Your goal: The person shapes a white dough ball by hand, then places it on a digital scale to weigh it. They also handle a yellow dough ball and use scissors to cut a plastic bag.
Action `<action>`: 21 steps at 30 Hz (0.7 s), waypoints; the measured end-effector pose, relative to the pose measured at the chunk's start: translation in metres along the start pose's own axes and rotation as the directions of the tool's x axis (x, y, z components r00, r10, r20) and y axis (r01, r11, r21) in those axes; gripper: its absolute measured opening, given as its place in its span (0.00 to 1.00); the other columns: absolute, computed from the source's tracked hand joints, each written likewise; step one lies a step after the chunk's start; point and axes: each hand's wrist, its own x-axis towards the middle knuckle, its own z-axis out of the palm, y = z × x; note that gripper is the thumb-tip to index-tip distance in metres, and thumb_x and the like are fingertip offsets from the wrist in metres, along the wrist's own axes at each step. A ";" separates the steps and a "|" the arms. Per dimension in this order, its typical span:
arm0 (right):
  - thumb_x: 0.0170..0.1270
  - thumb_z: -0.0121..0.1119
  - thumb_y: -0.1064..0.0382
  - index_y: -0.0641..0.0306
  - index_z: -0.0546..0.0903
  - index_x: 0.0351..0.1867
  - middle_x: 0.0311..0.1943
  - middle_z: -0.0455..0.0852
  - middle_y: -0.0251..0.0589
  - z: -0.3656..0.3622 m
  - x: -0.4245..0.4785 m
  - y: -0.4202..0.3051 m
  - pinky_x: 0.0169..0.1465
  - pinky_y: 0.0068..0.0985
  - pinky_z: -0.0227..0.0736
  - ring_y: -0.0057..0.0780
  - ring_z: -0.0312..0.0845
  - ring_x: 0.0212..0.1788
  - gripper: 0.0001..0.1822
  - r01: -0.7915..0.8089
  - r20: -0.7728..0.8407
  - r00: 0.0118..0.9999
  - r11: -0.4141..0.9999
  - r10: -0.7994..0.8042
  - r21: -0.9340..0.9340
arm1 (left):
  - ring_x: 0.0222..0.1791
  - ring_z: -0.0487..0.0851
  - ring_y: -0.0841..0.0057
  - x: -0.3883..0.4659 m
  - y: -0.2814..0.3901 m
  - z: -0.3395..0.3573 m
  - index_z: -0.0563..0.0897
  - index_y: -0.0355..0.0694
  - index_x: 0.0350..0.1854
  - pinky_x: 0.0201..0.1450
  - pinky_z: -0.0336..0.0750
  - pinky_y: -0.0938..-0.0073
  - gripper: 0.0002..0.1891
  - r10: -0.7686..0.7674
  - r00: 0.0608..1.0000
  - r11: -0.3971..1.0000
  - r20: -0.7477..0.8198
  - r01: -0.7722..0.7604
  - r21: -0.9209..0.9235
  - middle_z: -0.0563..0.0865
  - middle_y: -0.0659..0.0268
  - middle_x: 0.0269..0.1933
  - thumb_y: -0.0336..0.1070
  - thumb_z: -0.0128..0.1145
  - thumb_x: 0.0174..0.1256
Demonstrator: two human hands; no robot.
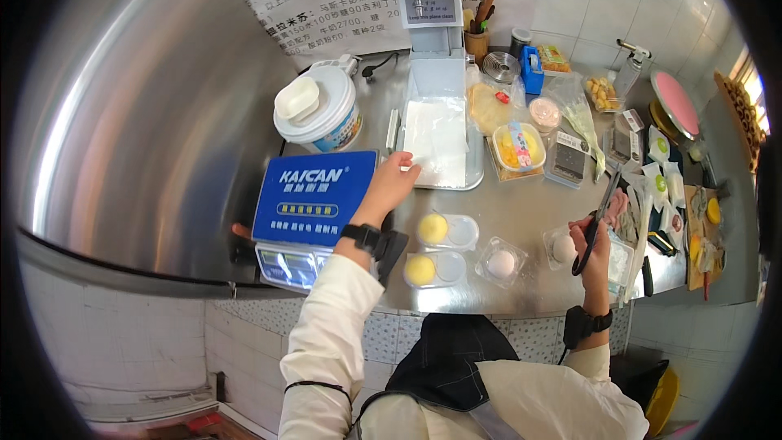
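My left hand [394,178] is at the near left corner of the white sheets [435,134], which lie on a tray [475,177] under the stand machine. Its fingers are half curled and apart, with nothing visible between them. My right hand [592,243] grips black-handled scissors [605,205], blades pointing up and away. Between my arms sit two clear two-well containers, each with a yellow ball-shaped item [433,229] in its left well. To their right is a pale pink round item [501,263] in clear plastic. A similar pale item [562,249] lies beside my right hand.
A blue-topped weighing scale [311,195] stands beneath my left forearm. Behind it is a white tub [317,110]. The stand machine [437,43] rises at the back. Packaged foods [519,146] crowd the right side, with a kitchen torch [632,67] and a pink turntable [675,101] beyond.
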 end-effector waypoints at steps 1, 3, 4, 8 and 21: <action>0.64 0.61 0.66 0.65 0.75 0.38 0.35 0.82 0.35 0.009 0.003 -0.001 0.45 0.19 0.70 0.19 0.76 0.38 0.07 -0.026 -0.001 1.000 0.999 0.026 -0.026 | 0.43 0.84 0.73 0.019 -0.005 0.006 0.76 0.32 0.54 0.43 0.79 0.75 0.19 -0.135 0.988 0.978 0.076 0.146 -0.150 0.83 0.58 0.45 0.39 0.59 0.65; 0.64 0.62 0.66 0.65 0.74 0.38 0.35 0.82 0.34 0.031 0.004 -0.012 0.46 0.20 0.70 0.19 0.76 0.39 0.08 -0.059 0.023 0.998 0.995 0.058 0.085 | 0.40 0.85 0.73 0.058 -0.019 0.016 0.76 0.31 0.51 0.40 0.79 0.74 0.21 -0.197 0.974 0.958 0.111 0.216 -0.189 0.84 0.57 0.42 0.43 0.61 0.63; 0.64 0.62 0.67 0.65 0.74 0.39 0.34 0.82 0.34 0.036 0.006 -0.016 0.46 0.20 0.71 0.19 0.76 0.39 0.08 -0.072 0.038 0.997 0.989 0.068 0.128 | 0.40 0.85 0.67 0.078 -0.025 0.026 0.76 0.31 0.50 0.41 0.79 0.69 0.23 -0.215 0.974 0.964 0.069 0.223 -0.145 0.84 0.54 0.43 0.44 0.62 0.61; 0.67 0.60 0.65 0.66 0.73 0.41 0.36 0.83 0.41 0.030 0.000 0.001 0.46 0.22 0.73 0.24 0.79 0.40 0.09 -0.066 -0.003 0.998 0.997 0.067 0.025 | 0.48 0.82 0.60 0.117 -0.039 0.073 0.76 0.35 0.52 0.48 0.77 0.63 0.28 -0.060 0.987 0.945 -0.152 0.106 0.311 0.82 0.53 0.49 0.48 0.66 0.55; 0.63 0.63 0.69 0.64 0.74 0.37 0.32 0.81 0.33 0.034 -0.079 -0.017 0.46 0.19 0.70 0.21 0.78 0.38 0.08 -0.153 -0.341 0.926 0.987 0.161 0.052 | 0.43 0.80 0.66 0.122 -0.035 0.058 0.80 0.40 0.44 0.45 0.74 0.67 0.19 0.274 0.956 0.897 0.101 -0.292 0.332 0.82 0.59 0.40 0.43 0.68 0.53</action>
